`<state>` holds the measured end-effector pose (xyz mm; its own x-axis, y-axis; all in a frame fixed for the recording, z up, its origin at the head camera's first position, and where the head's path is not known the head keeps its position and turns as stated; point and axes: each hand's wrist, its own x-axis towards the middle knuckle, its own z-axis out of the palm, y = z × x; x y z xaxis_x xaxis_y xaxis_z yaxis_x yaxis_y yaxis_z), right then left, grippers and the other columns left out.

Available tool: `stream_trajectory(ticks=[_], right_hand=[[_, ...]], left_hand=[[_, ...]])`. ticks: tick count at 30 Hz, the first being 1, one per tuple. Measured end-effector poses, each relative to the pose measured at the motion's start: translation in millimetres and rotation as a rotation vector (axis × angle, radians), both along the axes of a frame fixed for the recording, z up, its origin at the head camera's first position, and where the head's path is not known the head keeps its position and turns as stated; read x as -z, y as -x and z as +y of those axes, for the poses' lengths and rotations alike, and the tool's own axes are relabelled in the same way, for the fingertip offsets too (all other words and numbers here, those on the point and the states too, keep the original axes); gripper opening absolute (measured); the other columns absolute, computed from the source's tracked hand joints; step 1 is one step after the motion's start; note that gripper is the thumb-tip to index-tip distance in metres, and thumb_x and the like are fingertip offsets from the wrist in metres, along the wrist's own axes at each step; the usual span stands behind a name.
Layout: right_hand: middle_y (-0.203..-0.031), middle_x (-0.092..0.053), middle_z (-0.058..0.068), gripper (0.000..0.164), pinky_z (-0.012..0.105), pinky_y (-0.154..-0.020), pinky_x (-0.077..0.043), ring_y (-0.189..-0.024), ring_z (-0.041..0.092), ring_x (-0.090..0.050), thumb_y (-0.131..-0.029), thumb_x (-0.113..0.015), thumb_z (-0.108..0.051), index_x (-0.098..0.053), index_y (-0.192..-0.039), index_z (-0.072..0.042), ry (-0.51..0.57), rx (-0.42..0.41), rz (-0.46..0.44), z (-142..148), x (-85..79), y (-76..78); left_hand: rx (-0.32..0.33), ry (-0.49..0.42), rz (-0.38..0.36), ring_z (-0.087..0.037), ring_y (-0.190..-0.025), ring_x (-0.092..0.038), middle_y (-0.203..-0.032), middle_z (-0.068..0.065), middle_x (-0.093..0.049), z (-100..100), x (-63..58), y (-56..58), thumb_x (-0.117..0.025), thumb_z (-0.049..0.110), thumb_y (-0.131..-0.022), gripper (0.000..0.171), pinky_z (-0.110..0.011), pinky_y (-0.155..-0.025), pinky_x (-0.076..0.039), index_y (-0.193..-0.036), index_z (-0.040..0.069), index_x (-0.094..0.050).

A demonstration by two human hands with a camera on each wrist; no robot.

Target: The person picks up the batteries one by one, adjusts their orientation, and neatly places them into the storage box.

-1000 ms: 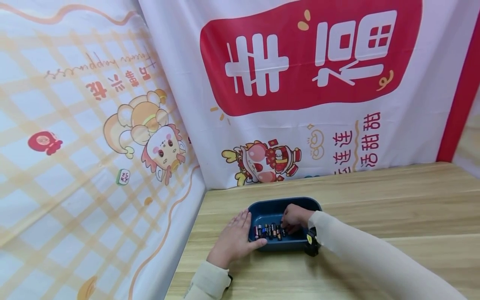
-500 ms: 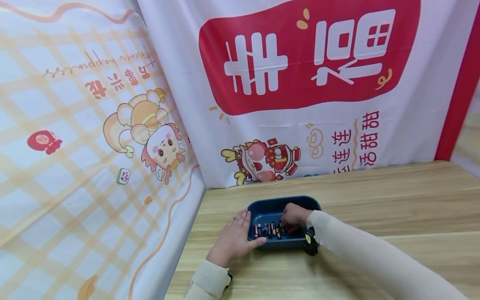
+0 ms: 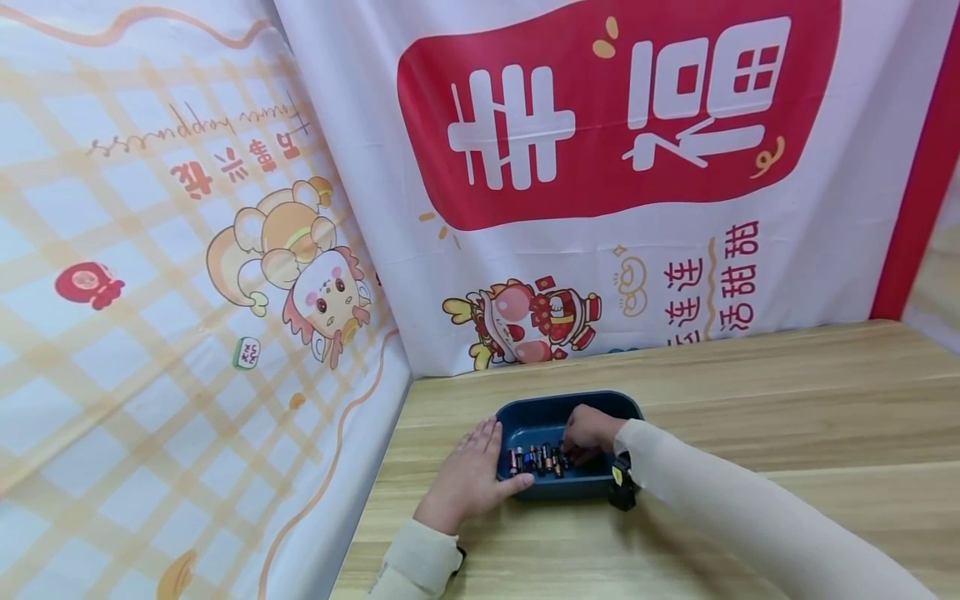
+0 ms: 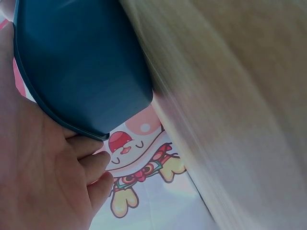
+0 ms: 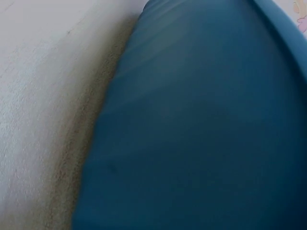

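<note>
A dark blue plastic bin point(image 3: 562, 490) with rounded corners stands on the table. Inside, along its front half, several small batteries point(image 3: 536, 460) lie side by side in a row. My left hand point(image 3: 467, 477) rests on the bin's left end, fingers extended along the rim and thumb across the front corner. In the left wrist view, its fingers point(image 4: 93, 163) lie against the outside of the rim. My right hand point(image 3: 588, 433) reaches into the bin, its fingers pinching a dark battery at the row's right end; the fingertips are partly hidden. The right wrist view shows only the bin's outer wall point(image 5: 192, 120).
The wood-grain table point(image 3: 750, 417) extends to the right and in front of the bin. A printed cloth point(image 3: 360, 167) hangs at the left, and another with a red panel point(image 3: 600, 125) hangs behind the table. A dark wrist device point(image 3: 622, 482) sits close to the bin's front right corner.
Almost nothing differs. Both hands and the bin keep their places, and the right fingers stay at the right end of the battery row.
</note>
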<state>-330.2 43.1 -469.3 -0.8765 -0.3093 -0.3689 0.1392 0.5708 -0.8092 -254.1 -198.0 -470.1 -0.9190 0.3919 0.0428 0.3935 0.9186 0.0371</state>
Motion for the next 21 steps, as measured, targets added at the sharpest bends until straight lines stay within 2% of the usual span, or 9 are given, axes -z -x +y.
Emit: stream_trajectory(ticks=[10,17,21], right_hand=[[-0.089,-0.068,0.014,0.015,0.037,-0.068,-0.058,-0.077,0.025,-0.068,-0.092,-0.063,-0.005,-0.069,-0.103,0.004,0.091,-0.006,0.001,11,-5.4,-6.9],[-0.095,-0.066,0.019,0.021,0.039,-0.07,-0.058,-0.078,0.028,-0.068,-0.094,-0.061,-0.006,-0.066,-0.109,0.007,0.223,0.036,-0.005,24,-9.1,-10.7],[-0.102,-0.064,0.021,0.024,0.04,-0.073,-0.058,-0.081,0.028,-0.067,-0.094,-0.062,-0.006,-0.063,-0.113,0.009,0.306,0.032,0.018,35,-18.0,-17.2]], left_hand=[[0.022,0.009,0.006,-0.026,-0.147,-0.012,-0.161,-0.01,-0.016,0,-2.4,1.7,-0.036,0.081,-0.085,0.104,-0.043,-0.116,-0.015,-0.155,0.004,-0.02],[0.053,0.046,0.04,-0.03,-0.146,-0.015,-0.16,-0.014,-0.017,-4,-9.0,1.8,-0.035,0.079,-0.087,0.103,-0.044,-0.116,-0.017,-0.154,0.002,-0.021],[0.058,0.04,0.055,-0.031,-0.146,-0.016,-0.159,-0.014,-0.02,-12,-9.3,1.5,-0.036,0.076,-0.089,0.099,-0.046,-0.116,-0.018,-0.153,0.002,-0.024]])
